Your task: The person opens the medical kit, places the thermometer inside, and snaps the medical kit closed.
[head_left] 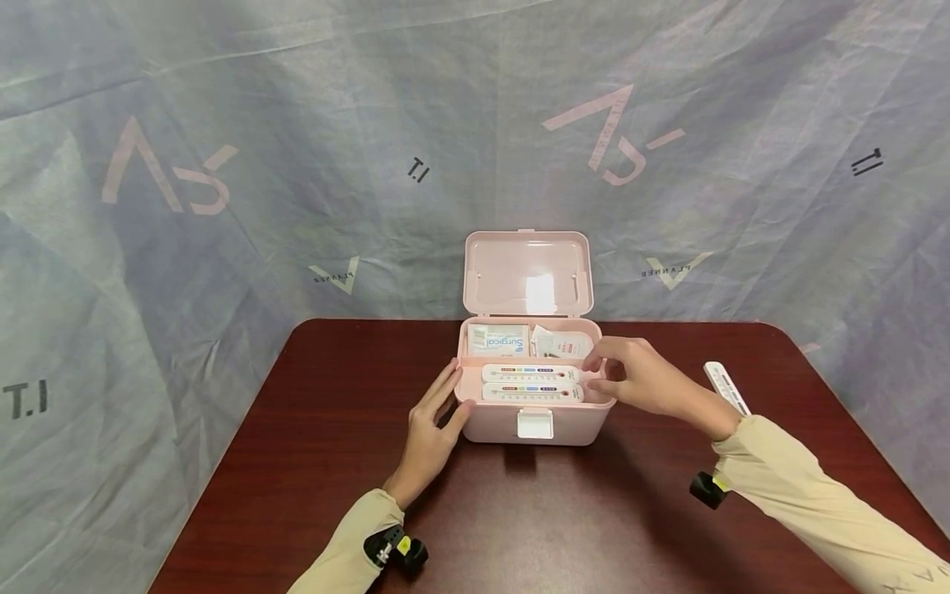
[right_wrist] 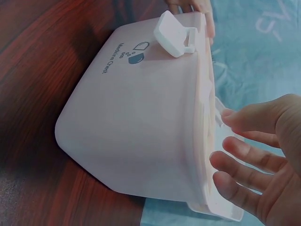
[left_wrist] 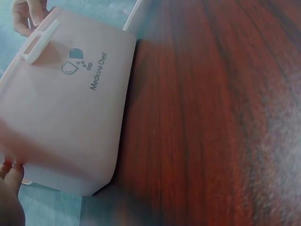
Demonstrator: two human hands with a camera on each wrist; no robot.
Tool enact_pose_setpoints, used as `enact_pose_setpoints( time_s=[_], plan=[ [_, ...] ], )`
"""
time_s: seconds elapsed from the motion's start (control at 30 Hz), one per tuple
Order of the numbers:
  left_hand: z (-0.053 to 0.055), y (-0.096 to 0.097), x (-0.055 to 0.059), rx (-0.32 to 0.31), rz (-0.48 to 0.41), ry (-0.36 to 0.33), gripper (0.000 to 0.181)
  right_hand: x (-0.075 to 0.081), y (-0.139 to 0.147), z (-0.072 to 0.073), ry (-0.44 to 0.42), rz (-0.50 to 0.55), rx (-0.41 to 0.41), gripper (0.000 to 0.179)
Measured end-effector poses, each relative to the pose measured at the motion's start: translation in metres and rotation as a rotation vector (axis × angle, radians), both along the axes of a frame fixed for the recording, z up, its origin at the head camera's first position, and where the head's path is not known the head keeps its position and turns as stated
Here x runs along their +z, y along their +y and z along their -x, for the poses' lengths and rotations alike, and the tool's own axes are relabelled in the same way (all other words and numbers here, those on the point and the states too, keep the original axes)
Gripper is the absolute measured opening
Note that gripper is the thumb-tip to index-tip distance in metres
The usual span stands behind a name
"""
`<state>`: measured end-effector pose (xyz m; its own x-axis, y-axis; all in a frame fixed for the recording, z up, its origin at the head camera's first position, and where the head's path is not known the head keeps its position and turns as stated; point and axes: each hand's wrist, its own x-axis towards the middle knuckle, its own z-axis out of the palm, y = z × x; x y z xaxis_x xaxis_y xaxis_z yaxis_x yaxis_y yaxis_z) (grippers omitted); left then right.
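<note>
1. One cloth (head_left: 96, 272) hangs to the left, behind and to the right of the box (head_left: 490, 425), printed with "T.I" and a mirrored "PLANNER".
2. Left of the box, the table (head_left: 312, 396) gives wide room out to its left edge; its far edge runs close behind the box.
3. At the box's left wall rests the left hand (head_left: 429, 425), fingers fairly straight along the rim, thumb spread apart at the near corner.
4. The box's lid (head_left: 505, 264) stands raised behind it; a white latch (head_left: 535, 424) sits at its front, and the front wall reads "Medicine Chest".
5. Inside the box, a packet (head_left: 499, 340) marked "Surgical" fills the back-left compartment, with sachets (head_left: 566, 343) back-right. Two thermometers (head_left: 530, 393) lie parallel in the front compartment, their print too small to read.
6. Over the box's right rim reaches the right hand (head_left: 640, 378), thumb and fingers apart, holding nothing, fingertips just beside the thermometers' ends.
7. Well right of the box, a third thermometer (head_left: 726, 386) lies partly behind the right sleeve (head_left: 809, 478), inside the table's right edge.
</note>
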<state>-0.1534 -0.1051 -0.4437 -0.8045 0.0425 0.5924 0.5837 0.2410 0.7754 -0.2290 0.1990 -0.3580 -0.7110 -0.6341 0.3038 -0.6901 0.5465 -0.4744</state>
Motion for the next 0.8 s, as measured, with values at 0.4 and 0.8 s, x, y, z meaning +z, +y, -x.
enact_pose_setpoints(
  time_s=[0.4,0.8],
  plan=[
    [-0.0034,0.0034,0.0050,0.037,0.014,-0.013,0.049,-0.0008,0.0050,-0.0008,0.028,-0.015,-0.009,0.016],
    [-0.0003,0.0028,0.0032,0.049,-0.007,0.004,0.049,-0.0032,0.0078,0.0051,0.048,0.014,0.012,0.015]
  ],
)
